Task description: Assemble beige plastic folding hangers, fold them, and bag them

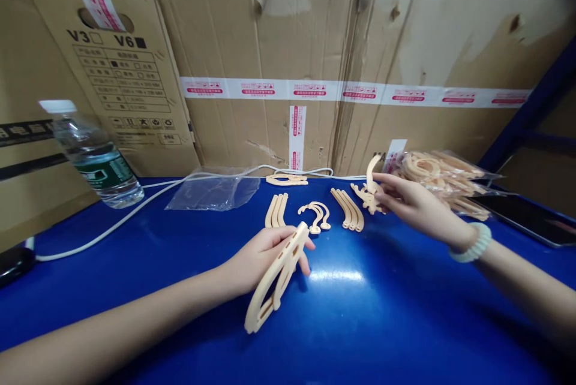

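Note:
My left hand (265, 256) is closed around a beige plastic folding hanger body (278, 280), tilted above the blue table. At the back right, my right hand (407, 202) has its fingertips pinched at a small pile of beige plastic parts (369, 200). A curved beige piece (372, 174) stands up against those fingertips; the exact grip is partly hidden. Between the hands lie several hanger hooks (320, 217), a left group of curved arms (276, 210) and a right group of curved arms (348, 210). Behind them rests another hanger body (287, 180).
Clear plastic bags of beige parts (443, 178) lie at the right, beside a dark flat device (531, 217). An empty clear bag (211, 190), a white cable (112, 228) and a water bottle (101, 163) are at the left. Cardboard (261, 37) walls the back of the blue table (351, 325).

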The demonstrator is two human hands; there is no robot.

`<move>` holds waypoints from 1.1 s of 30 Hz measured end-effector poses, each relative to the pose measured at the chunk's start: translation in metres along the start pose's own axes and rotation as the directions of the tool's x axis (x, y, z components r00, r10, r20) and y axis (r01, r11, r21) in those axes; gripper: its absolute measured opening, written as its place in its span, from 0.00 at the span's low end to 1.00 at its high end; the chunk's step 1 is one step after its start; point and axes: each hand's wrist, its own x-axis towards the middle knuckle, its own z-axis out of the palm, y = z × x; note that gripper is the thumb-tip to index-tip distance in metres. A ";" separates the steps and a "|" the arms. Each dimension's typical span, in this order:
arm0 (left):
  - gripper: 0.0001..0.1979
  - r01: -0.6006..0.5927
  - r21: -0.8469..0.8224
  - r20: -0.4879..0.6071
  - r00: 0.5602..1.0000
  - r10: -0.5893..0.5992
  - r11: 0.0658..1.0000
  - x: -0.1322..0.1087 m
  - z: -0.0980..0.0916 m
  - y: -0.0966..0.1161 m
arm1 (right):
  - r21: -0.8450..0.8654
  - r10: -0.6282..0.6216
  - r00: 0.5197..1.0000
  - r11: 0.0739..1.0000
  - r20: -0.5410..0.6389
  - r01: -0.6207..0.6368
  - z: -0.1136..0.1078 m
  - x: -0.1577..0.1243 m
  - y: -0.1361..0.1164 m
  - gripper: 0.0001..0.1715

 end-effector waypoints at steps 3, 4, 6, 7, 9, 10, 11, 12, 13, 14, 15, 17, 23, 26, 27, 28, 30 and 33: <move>0.15 0.049 -0.144 -0.071 0.996 -0.059 0.988 0.003 -0.001 0.001 | -0.149 0.123 0.987 0.983 0.100 -0.108 -0.006 0.009 0.031 0.27; 0.14 0.053 -0.173 -0.092 0.993 -0.070 0.983 0.003 -0.001 0.002 | -0.186 0.137 0.985 0.976 0.103 -0.117 -0.006 0.011 0.039 0.26; 0.13 0.055 -0.211 -0.115 0.990 -0.081 0.976 0.004 -0.001 0.004 | -0.225 0.147 0.986 0.966 0.074 -0.127 -0.003 0.014 0.051 0.23; 0.13 0.054 -0.229 -0.120 0.989 -0.083 0.972 0.004 -0.001 0.005 | -0.236 0.150 0.987 0.962 0.055 -0.134 0.000 0.016 0.054 0.22; 0.12 0.060 -0.266 -0.120 0.988 -0.095 0.962 0.005 -0.001 0.007 | -0.269 0.163 0.987 0.951 0.014 -0.153 0.004 0.017 0.060 0.21; 0.11 0.064 -0.284 -0.120 0.988 -0.102 0.957 0.006 -0.001 0.008 | -0.286 0.170 0.985 0.944 -0.004 -0.164 0.006 0.018 0.062 0.21; 0.10 0.067 -0.305 -0.122 0.987 -0.108 0.950 0.006 -0.002 0.008 | -0.303 0.178 0.984 0.937 -0.018 -0.175 0.008 0.019 0.064 0.21; 0.09 0.068 -0.328 -0.128 0.985 -0.116 0.942 0.006 -0.002 0.009 | -0.321 0.186 0.982 0.929 -0.029 -0.185 0.009 0.019 0.065 0.21; 0.09 0.071 -0.353 -0.137 0.982 -0.127 0.933 0.007 -0.002 0.009 | -0.338 0.195 0.980 0.921 -0.036 -0.196 0.010 0.019 0.067 0.21; 0.09 0.073 -0.385 -0.151 0.978 -0.141 0.920 0.007 -0.002 0.010 | -0.356 0.204 0.978 0.912 -0.042 -0.205 0.010 0.019 0.068 0.21; 0.10 0.077 -0.425 -0.164 0.973 -0.160 0.902 0.007 -0.003 0.011 | -0.374 0.212 0.976 0.902 -0.046 -0.214 0.010 0.019 0.069 0.20; 0.15 0.089 -0.515 -0.166 0.965 -0.201 0.852 0.006 -0.003 0.013 | -0.408 0.225 0.973 0.884 -0.054 -0.227 0.007 0.018 0.067 0.19; 0.19 0.056 -0.520 -0.190 0.965 -0.179 0.852 -0.001 0.000 0.013 | -0.327 -0.043 0.998 0.945 -0.055 0.023 0.010 -0.003 0.005 0.18; 0.24 0.004 -0.426 -0.178 0.980 -0.088 0.905 -0.005 0.004 0.007 | -0.174 -0.485 0.875 0.861 0.003 0.478 0.025 -0.026 -0.047 0.18; 0.25 -0.008 -0.409 -0.166 0.984 -0.066 0.912 -0.006 0.005 0.005 | -0.144 -0.594 0.801 0.789 0.072 0.598 0.031 -0.033 -0.061 0.18; 0.25 -0.020 -0.395 -0.158 0.986 -0.047 0.918 -0.006 0.006 0.004 | -0.126 -0.675 0.729 0.718 0.118 0.685 0.038 -0.040 -0.073 0.18; 0.25 -0.041 -0.358 -0.147 0.989 -0.013 0.933 -0.007 0.008 0.001 | -0.105 -0.769 0.622 0.613 0.149 0.783 0.049 -0.051 -0.086 0.17; 0.28 -0.053 -0.307 -0.132 0.991 0.013 0.950 -0.007 0.008 -0.001 | -0.075 -0.807 0.572 0.567 0.146 0.820 0.058 -0.056 -0.086 0.15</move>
